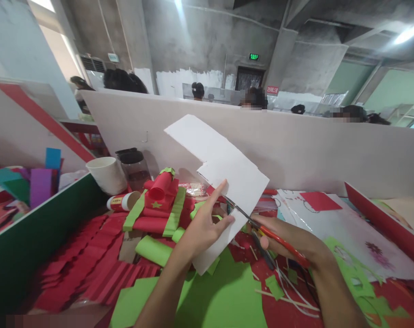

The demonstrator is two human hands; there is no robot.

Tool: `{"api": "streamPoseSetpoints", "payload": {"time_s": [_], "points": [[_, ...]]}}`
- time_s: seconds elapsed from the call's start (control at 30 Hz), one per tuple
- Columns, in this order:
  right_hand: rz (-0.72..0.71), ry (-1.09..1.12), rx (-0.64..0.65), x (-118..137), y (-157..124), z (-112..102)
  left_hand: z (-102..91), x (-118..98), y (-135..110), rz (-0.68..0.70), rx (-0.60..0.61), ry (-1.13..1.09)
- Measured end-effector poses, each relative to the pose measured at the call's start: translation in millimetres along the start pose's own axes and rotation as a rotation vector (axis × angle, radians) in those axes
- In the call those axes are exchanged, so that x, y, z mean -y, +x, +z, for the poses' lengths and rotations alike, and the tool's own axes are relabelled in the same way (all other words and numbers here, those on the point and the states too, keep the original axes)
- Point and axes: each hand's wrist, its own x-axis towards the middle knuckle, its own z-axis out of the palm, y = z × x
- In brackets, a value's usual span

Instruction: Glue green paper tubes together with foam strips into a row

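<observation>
A large, irregular sheet of white card (220,155) is raised over the table, slanting from upper left to lower right. My left hand (209,218) grips it near its lower part, index finger and thumb lying across its face. In my right hand (271,239) is a pair of scissors (284,243) with red and dark handles. Their blades lie across the card to the right of my left fingers, at a cut in it. Part of my right hand's fingers is hidden behind the scissors and card. Below lie bright green paper sheets (224,291).
Stacked red paper strips (80,259) fill the left side, next to a green divider (53,228). A red and green paper model (159,200), a white cup (106,175) and a dark-lidded jar (133,166) stand behind. A pale partition (313,150) crosses the back, with people beyond.
</observation>
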Motion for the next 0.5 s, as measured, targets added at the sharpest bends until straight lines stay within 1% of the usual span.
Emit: {"api": "streamPoseSetpoints", "payload": {"time_s": [0.1, 0.3, 0.5], "points": [[0.005, -0.009, -0.017, 2, 4, 1, -1.6, 0, 0, 0.009, -0.002, -0.011], [0.072, -0.023, -0.067, 2, 7, 2, -1.0, 2, 1, -0.038, -0.012, -0.083], [0.044, -0.053, -0.111, -1, 16, 2, -2.1, 1, 0, -0.074, -0.035, -0.147]]}}
